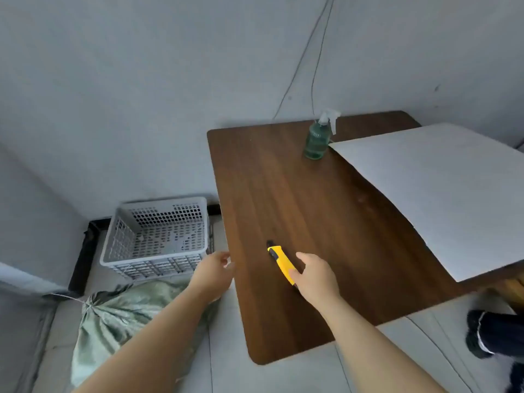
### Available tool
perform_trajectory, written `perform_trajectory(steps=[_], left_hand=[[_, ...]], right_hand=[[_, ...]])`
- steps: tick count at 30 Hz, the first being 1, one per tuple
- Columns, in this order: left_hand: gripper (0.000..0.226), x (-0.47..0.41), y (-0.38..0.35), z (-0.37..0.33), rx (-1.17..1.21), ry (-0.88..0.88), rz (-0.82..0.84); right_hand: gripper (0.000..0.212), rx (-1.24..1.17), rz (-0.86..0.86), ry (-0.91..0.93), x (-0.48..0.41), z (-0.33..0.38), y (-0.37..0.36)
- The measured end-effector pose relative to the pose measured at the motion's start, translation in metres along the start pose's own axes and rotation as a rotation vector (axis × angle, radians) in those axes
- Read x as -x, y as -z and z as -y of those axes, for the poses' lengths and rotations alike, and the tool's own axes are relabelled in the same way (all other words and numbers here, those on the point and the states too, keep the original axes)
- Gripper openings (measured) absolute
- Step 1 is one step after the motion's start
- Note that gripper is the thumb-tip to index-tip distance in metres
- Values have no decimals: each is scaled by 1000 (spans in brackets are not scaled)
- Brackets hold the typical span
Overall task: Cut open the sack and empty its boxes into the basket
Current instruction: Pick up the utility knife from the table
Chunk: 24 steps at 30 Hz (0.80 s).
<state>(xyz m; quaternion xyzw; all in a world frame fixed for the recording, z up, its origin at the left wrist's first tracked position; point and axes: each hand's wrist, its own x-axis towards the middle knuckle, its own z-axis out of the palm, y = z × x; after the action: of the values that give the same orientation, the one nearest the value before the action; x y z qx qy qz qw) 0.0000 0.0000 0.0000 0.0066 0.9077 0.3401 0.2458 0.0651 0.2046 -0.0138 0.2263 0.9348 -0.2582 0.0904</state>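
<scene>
1. Nearest, at 7 o'clock: tied green woven sack (119, 316), uncut, on floor.
2. Our right hand (316, 275) is closing on the yellow plastic box cutter (281, 262) on the brown wooden table (326, 222); grip incomplete. Left hand (215, 272) loose, empty.
3. Next: lift cutter, extend blade w/ care.
4. At 10 o'clock: grey perforated plastic basket (156, 236), apparently empty.

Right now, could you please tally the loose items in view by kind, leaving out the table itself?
Utility knife: 1, yellow, on the table at the right hand
Spray bottle: 1
White sheet: 1
Basket: 1
Sack: 1, tied shut
Total: 5
</scene>
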Motion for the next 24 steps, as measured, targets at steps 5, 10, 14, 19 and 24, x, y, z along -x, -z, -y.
perform_trajectory(steps=[5, 10, 14, 19, 24], left_hand=[[39, -28, -33, 5, 8, 96, 40], [34, -41, -54, 22, 17, 148, 56], [42, -37, -55, 25, 59, 148, 55], [22, -22, -34, 31, 152, 148, 84], [11, 11, 9, 43, 211, 110, -9]], right_hand=[[55, 85, 44, -33, -31, -9, -32], [52, 86, 24, -48, -40, -24, -53], [46, 43, 38, -65, -39, -22, -52], [27, -211, 166, -57, -31, -7, -44], [20, -502, 311, -7, -16, 45, -26]])
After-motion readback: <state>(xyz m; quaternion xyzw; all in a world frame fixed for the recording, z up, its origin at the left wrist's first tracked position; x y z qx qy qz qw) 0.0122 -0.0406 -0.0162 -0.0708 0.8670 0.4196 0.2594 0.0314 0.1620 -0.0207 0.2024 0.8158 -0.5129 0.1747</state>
